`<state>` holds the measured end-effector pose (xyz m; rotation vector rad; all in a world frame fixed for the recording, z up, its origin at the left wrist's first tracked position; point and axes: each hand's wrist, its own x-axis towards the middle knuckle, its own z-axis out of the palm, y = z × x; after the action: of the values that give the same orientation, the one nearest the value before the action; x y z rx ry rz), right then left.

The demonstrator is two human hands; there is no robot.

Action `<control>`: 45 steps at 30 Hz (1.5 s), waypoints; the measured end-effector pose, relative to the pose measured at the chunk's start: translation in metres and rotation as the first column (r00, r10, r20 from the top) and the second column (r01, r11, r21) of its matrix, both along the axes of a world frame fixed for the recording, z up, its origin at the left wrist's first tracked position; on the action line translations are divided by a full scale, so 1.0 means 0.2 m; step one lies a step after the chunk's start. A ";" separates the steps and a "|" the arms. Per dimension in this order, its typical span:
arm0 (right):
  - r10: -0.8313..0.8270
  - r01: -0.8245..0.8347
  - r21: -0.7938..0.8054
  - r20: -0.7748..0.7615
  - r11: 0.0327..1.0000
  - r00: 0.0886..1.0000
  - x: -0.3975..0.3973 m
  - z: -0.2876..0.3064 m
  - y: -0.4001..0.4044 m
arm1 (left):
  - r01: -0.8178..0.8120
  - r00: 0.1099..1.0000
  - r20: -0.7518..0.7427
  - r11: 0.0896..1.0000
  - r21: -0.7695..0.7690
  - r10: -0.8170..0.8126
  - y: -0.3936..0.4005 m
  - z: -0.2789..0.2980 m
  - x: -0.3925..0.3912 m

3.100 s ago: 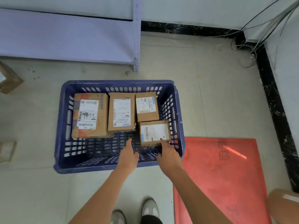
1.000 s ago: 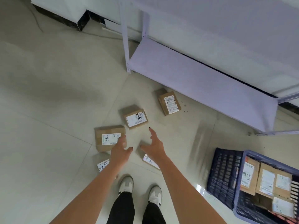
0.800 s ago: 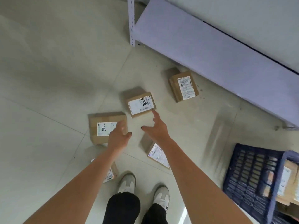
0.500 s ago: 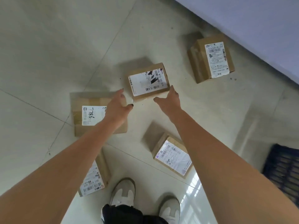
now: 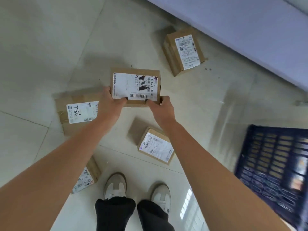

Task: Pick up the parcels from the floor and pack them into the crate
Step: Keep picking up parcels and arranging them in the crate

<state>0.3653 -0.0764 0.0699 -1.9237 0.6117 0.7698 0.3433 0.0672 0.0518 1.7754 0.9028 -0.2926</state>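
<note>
- A cardboard parcel [image 5: 135,86] with a white label marked by black scribbles is held between both hands, ahead of the feet.
- The left hand [image 5: 111,104] is closed in a grip on the parcel's near left corner, thumb laid on the label.
- The right hand [image 5: 160,107] is closed in a grip on the near right corner, thumb on the top edge.
- Whether the parcel is raised off the floor [image 5: 41,47] or resting on it cannot be told.
- Four more parcels are seen on the floor: one handwritten "7786" [image 5: 77,112] just left of the left hand, one [image 5: 184,51] beside the grey shelf [image 5: 250,30], one [image 5: 155,145] under the right forearm, one [image 5: 86,177] by the left shoe [image 5: 115,185].
- The blue crate [image 5: 273,157] is placed at the right edge, blurred.
</note>
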 end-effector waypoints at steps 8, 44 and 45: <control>-0.242 0.236 -0.058 -0.150 0.970 0.959 -0.69 0.78 -0.46 | 0.344 0.933 -0.107 0.939 -0.017 -0.343 -0.50 0.73 -0.44; -0.391 0.383 -0.115 -0.058 0.916 0.918 -1.61 1.83 -3.24 | 0.447 0.879 -0.116 0.884 -0.137 -0.462 -3.27 1.81 -1.33; -0.374 0.365 -0.118 -0.064 0.924 0.925 -1.59 1.83 -3.29 | 0.441 0.878 -0.139 0.887 -0.137 -0.458 -3.31 1.82 -1.33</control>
<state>0.0467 -0.7341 0.4360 -1.7980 1.0518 0.5872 0.0778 -0.5950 0.4149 1.8704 0.5635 -0.7871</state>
